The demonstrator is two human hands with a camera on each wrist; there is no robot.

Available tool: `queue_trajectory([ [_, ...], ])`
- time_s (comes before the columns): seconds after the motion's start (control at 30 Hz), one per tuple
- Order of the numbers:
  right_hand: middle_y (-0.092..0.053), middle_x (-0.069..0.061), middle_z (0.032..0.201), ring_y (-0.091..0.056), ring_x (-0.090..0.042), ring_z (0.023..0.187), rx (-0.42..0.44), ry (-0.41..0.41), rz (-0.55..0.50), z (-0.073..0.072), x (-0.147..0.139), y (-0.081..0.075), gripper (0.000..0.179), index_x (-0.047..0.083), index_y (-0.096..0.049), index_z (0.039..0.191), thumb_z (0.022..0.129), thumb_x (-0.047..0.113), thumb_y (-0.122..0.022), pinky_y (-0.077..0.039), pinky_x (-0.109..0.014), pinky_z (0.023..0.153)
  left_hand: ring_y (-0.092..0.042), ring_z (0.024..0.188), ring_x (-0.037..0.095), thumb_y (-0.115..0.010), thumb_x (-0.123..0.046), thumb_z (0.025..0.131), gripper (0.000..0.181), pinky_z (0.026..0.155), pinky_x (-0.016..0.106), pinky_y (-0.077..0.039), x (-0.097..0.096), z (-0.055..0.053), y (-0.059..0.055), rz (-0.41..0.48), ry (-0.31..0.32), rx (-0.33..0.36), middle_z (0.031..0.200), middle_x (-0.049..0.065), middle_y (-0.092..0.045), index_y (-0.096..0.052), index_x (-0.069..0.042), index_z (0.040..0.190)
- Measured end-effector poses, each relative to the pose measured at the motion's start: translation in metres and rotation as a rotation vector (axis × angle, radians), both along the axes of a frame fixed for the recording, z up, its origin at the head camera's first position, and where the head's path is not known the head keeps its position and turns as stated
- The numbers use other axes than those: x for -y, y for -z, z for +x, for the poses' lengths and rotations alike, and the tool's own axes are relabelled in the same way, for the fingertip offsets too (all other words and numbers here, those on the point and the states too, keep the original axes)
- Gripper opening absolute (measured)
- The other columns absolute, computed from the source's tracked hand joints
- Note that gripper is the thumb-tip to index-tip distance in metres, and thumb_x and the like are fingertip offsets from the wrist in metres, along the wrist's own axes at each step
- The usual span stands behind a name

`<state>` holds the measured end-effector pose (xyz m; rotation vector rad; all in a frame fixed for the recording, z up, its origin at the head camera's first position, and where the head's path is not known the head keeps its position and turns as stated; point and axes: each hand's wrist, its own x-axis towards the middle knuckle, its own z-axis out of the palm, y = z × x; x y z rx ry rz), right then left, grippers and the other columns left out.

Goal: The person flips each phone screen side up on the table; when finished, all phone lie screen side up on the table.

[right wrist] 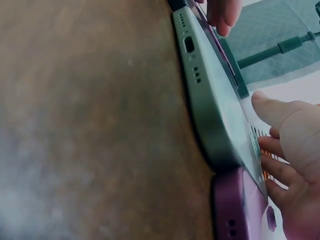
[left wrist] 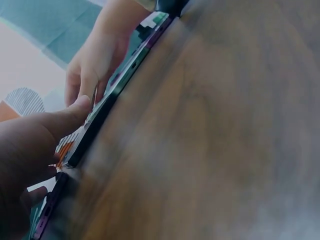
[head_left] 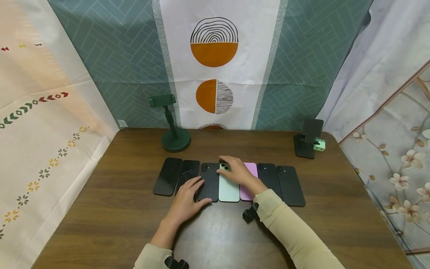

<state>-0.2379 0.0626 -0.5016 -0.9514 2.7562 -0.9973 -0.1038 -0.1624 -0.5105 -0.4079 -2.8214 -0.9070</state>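
The mint-green smartphone (head_left: 229, 191), long axis running front to back, lies partly under the nearer right hand (head_left: 237, 172), fingers parted, the left hand (head_left: 188, 198) spread just leftward.

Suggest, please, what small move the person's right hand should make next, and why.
Perhaps the right hand should gently square the flat, mint-green phone with the flat, black phone on its left: its fingers are at the mint-green phone's upper end, while the left hand is at the black phone's lower left corner.
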Motion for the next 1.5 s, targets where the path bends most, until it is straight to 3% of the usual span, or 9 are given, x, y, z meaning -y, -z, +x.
queue_trajectory([
  [0.37,-0.057,-0.015,0.144,-0.053,-0.030,0.133,0.000,-0.072,0.020,-0.002,0.001,0.005,0.061,0.002,-0.054,0.145,0.095,0.030,-0.074,-0.043,-0.047,0.110,-0.047,0.139,0.030,-0.083,-0.045,0.082,0.072,0.120,0.050,-0.028,-0.009,-0.003,0.002,-0.034,0.031,0.010,0.146,0.012,-0.055,-0.064,-0.001,0.135],
  [0.53,-0.054,-0.016,0.147,-0.047,-0.036,0.138,0.010,-0.086,0.056,-0.001,0.001,0.003,0.058,0.006,-0.056,0.145,0.096,0.033,-0.072,-0.034,-0.055,0.115,-0.047,0.139,0.030,-0.086,-0.047,0.077,0.076,0.120,0.051,-0.028,-0.013,-0.003,0.003,-0.029,0.032,0.014,0.147,0.013,-0.055,-0.065,0.002,0.132],
  [0.67,-0.052,-0.016,0.149,-0.042,-0.042,0.141,0.022,-0.078,0.061,-0.001,0.001,0.001,0.056,0.009,-0.058,0.143,0.095,0.033,-0.072,-0.029,-0.060,0.116,-0.045,0.141,0.030,-0.085,-0.045,0.079,0.073,0.120,0.050,-0.026,-0.015,-0.003,0.003,-0.023,0.027,0.018,0.148,0.012,-0.054,-0.065,0.002,0.132],
  [1.13,-0.063,-0.011,0.138,-0.059,-0.032,0.125,0.049,-0.043,0.027,-0.002,0.004,0.003,0.057,0.012,-0.063,0.139,0.090,0.036,-0.079,-0.041,-0.053,0.108,-0.042,0.143,0.031,-0.083,-0.042,0.081,0.069,0.116,0.052,-0.033,-0.016,-0.002,0.003,-0.005,0.020,0.061,0.150,0.014,-0.051,-0.065,0.002,0.132],
  [1.5,-0.059,-0.008,0.143,-0.054,-0.028,0.130,0.162,-0.069,-0.031,-0.005,-0.001,0.000,0.082,0.011,-0.058,0.144,0.074,0.038,-0.092,-0.043,-0.049,0.108,-0.043,0.142,0.032,-0.083,-0.036,0.083,0.069,0.117,0.051,-0.032,-0.014,0.000,0.002,0.024,0.030,0.012,0.148,0.016,-0.053,-0.062,0.003,0.135],
])
